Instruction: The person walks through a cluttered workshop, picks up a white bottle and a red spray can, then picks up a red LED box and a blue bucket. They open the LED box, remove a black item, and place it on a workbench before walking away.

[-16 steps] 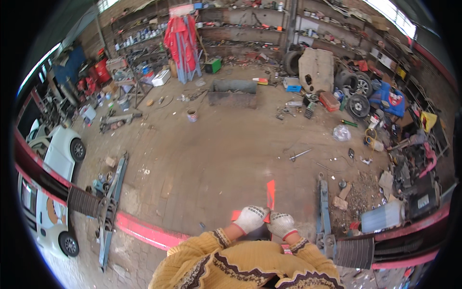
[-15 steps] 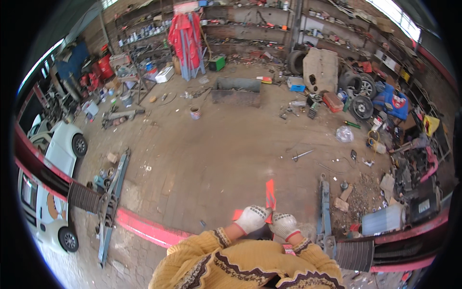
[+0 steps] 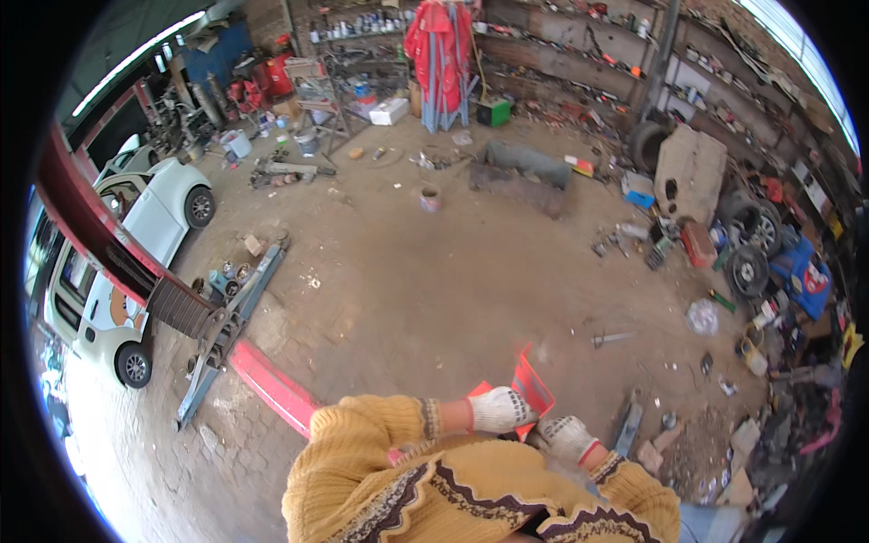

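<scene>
Both my hands wear white knitted gloves with dark dots and are close together in front of my yellow sweater. My left hand (image 3: 501, 410) is closed around a red-orange folding warning triangle (image 3: 534, 387). One of its flat arms sticks up and leans between the hands, with a paler stripe along it. A shorter red-orange piece shows behind my left hand. My right hand (image 3: 566, 439) is closed at the triangle's lower end, a little lower and to the right. The gloves and sweater hide the triangle's lower part.
A red beam (image 3: 272, 385) and a blue-grey lift arm (image 3: 231, 330) lie to the left, near a white car (image 3: 154, 217). Another lift arm (image 3: 627, 423) is right of my hands. A metal trough (image 3: 520, 176) stands ahead; wheels (image 3: 748, 271) and clutter line the right.
The view has turned, so the room appears shifted right and tilted. My hands are slightly farther apart, and the triangle's upright arm has swung to lean, showing more of its face.
</scene>
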Tool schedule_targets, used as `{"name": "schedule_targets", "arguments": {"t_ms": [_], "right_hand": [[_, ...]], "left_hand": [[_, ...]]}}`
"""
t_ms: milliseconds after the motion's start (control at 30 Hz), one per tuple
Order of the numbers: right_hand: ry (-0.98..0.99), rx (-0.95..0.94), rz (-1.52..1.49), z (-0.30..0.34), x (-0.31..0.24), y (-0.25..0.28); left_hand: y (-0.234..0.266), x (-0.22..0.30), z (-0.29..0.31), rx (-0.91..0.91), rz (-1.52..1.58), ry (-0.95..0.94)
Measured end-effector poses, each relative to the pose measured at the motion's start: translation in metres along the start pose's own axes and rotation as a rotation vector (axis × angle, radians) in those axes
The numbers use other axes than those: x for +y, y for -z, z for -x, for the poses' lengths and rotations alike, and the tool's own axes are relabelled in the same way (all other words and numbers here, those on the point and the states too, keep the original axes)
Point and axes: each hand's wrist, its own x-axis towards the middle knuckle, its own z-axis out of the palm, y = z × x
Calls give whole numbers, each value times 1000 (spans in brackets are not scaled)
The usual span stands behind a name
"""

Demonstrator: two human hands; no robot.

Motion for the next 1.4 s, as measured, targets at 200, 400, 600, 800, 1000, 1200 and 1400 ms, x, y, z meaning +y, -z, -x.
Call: {"name": "schedule_targets", "arguments": {"t_ms": [200, 400, 600, 800, 1000, 1200, 1400], "right_hand": [[-279, 71, 25, -95, 156, 53], [-321, 282, -282, -164, 238, 69], [-81, 266, -177, -186, 341, 54], [-665, 105, -384, -214, 404, 105], [-837, 283, -362, -252, 438, 201], [-965, 220, -204, -277, 482, 191], [-769, 81, -202, -248, 511, 197]], "left_hand": [[37, -108, -141, -83, -118, 390], [96, -185, -182, 414, -469, 595], [153, -266, -194, 469, 190, 1198], [146, -376, -284, 163, 216, 965], [157, -445, -393, -292, -52, 581], [133, -474, -441, -260, -15, 297], [138, -482, -452, -255, 12, 155]]}}
